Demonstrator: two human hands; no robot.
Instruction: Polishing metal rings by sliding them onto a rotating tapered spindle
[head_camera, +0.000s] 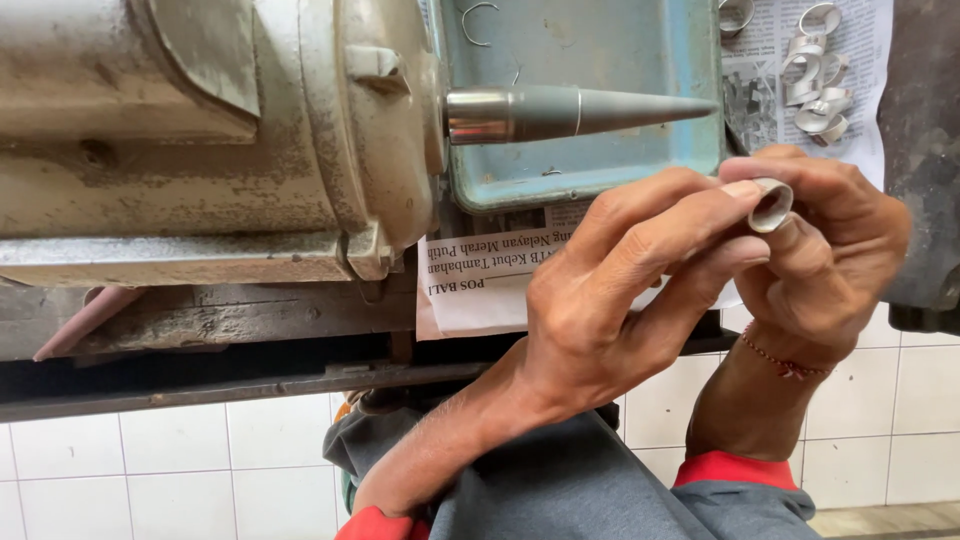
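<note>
Two hands are meeting around one small metal ring (771, 203), a wide silvery band with its open end turned toward the camera. The left hand (610, 300) is reaching in from the lower left, wrist bent upward, its fingers (690, 205) stretching out long and pressing the band from the left while the thumb is tucking beneath. The right hand (825, 250) is rising from below, forearm nearly upright, palm curling toward the left hand; its fingers are closing over the ring's top and right side. Both hands are narrowing to a pinch on the ring, so it is sitting between the two sets of fingertips, not resting on anything. A red thread bracelet (785, 362) is circling the right wrist, and red cuffs are showing at both sleeves.

Just above the ring, and slightly left of it, a grey tapered spindle (580, 111) is pointing rightward, its tip ending near the ring but apart from it. The spindle is projecting from a worn, cream-coloured motor housing (200, 140) well left of the ring. Behind the spindle a blue metal tray (600, 170) is lying on newspaper (480, 280). Up and right of the ring, a small heap of similar silver bands (818, 95) is lying on the paper. White tiles (150, 470) are showing far below.
</note>
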